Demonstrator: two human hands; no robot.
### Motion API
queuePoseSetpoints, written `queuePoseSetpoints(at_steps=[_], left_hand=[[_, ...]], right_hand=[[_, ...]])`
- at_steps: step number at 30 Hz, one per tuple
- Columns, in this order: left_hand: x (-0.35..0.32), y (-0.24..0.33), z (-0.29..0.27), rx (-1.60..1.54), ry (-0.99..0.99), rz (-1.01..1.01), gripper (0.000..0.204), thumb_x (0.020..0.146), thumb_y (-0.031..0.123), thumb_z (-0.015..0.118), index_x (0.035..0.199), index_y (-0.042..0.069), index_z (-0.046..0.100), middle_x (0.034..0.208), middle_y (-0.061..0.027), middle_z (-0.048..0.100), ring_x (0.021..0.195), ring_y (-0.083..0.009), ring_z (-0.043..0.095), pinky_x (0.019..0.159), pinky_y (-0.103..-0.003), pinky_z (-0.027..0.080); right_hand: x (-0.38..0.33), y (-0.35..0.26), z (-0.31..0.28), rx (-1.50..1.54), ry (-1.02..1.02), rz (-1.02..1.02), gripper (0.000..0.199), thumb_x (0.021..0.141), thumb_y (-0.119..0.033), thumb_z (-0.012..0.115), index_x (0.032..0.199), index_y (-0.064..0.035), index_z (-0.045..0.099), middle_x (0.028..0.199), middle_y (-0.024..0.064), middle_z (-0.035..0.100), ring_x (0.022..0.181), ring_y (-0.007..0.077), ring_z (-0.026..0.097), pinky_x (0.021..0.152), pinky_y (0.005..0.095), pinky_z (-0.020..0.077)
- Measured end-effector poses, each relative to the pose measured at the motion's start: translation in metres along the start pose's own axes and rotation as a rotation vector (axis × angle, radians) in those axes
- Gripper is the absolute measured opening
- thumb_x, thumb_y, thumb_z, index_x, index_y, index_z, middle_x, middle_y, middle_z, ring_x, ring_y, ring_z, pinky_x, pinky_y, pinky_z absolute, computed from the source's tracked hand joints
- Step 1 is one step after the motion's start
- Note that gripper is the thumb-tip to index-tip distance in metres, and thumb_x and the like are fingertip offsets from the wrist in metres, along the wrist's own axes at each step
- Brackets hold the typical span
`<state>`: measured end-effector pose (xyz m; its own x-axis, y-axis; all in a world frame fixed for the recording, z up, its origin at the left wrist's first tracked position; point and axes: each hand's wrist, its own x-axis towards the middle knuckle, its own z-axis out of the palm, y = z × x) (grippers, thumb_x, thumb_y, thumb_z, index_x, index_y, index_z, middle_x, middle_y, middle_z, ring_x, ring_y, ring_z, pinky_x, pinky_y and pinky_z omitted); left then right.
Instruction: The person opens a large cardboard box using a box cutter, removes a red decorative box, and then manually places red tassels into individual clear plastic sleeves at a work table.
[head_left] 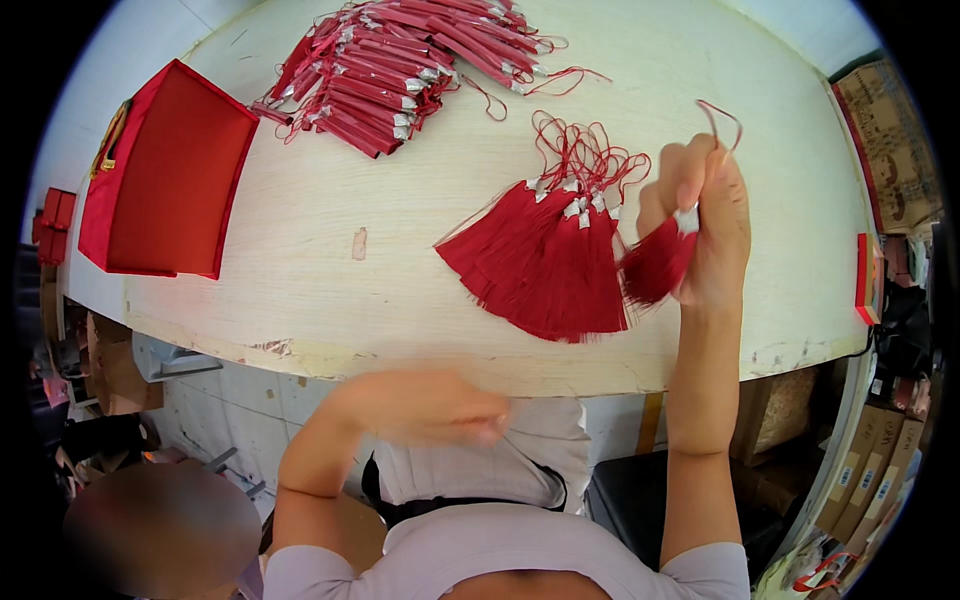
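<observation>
My right hand [712, 215] is closed on the cord of a red tassel [660, 262], held over the right part of the table. The tassel's silver band shows below my fingers, and its cord loop sticks up above them. Just left of it, several red tassels [550, 262] lie fanned out on the table, silver-banded, their looped cords toward the far side. My left hand [430, 405] is at the table's near edge, in front of my body. Motion smears its fingers, so whether they hold anything is unclear.
A heap of slim red wrapped tassels [385, 85] lies at the table's far side. At the left stands an open red box [180, 180] with a gold tassel. Cardboard boxes [870, 470] stand at the right. Another person's blurred head [165, 530] appears at lower left.
</observation>
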<state>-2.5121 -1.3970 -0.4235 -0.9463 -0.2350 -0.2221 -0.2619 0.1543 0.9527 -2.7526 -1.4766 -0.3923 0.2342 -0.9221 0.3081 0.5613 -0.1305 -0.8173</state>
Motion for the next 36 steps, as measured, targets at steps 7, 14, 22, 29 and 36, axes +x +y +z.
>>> queuePoseSetpoints(at_steps=[7,14,22,29,36], left_hand=[[-0.035,0.0,0.026,-0.087,-0.096,-0.235,0.024,0.088,0.023,0.045,0.105,0.006,0.05,0.086,-0.0107,0.059,0.075,-0.0283,0.056,0.066,-0.034,0.044],[-0.044,-0.008,0.036,0.15,0.111,-0.223,0.031,0.086,0.02,0.048,0.113,0.005,0.047,0.097,-0.016,0.056,0.09,-0.034,0.052,0.075,-0.037,0.042],[-0.072,0.016,-0.043,-0.093,0.321,0.112,0.032,0.087,0.025,0.049,0.11,0.002,0.05,0.096,-0.01,0.058,0.087,-0.0213,0.055,0.078,-0.033,0.043],[-0.054,-0.025,-0.154,0.034,1.415,-0.422,0.027,0.085,0.021,0.05,0.106,0.005,0.05,0.083,-0.0102,0.058,0.075,-0.0179,0.056,0.066,-0.03,0.044],[-0.035,-0.056,-0.165,0.763,1.535,-0.81,0.052,0.073,0.024,0.062,0.114,0.003,0.039,0.085,-0.0166,0.06,0.077,-0.0304,0.059,0.07,-0.039,0.045]], right_hand=[[-0.014,0.015,0.018,-0.141,-0.223,0.312,0.028,0.091,-0.018,0.042,0.07,-0.0022,0.049,0.06,0.0022,0.052,0.053,0.0073,0.051,0.046,0.0206,0.0384],[0.003,0.038,0.004,-1.259,0.116,-0.106,0.014,0.083,-0.016,0.056,0.09,-0.0037,0.056,0.054,0.0064,0.051,0.045,0.0164,0.048,0.044,0.0275,0.0369],[0.002,0.03,0.009,-1.163,0.273,-0.125,0.012,0.081,-0.011,0.057,0.09,-0.0045,0.057,0.05,0.0029,0.046,0.043,0.0092,0.04,0.042,0.0223,0.0322],[0.004,0.035,0.009,-1.113,0.256,-0.126,0.008,0.083,-0.008,0.054,0.084,-0.0008,0.058,0.052,0.0022,0.046,0.045,0.0069,0.038,0.043,0.0207,0.0309],[0.004,0.03,0.008,-1.147,0.24,-0.127,0.01,0.083,-0.008,0.054,0.079,0.0007,0.058,0.054,0.0029,0.048,0.047,0.0071,0.041,0.043,0.021,0.0323]])
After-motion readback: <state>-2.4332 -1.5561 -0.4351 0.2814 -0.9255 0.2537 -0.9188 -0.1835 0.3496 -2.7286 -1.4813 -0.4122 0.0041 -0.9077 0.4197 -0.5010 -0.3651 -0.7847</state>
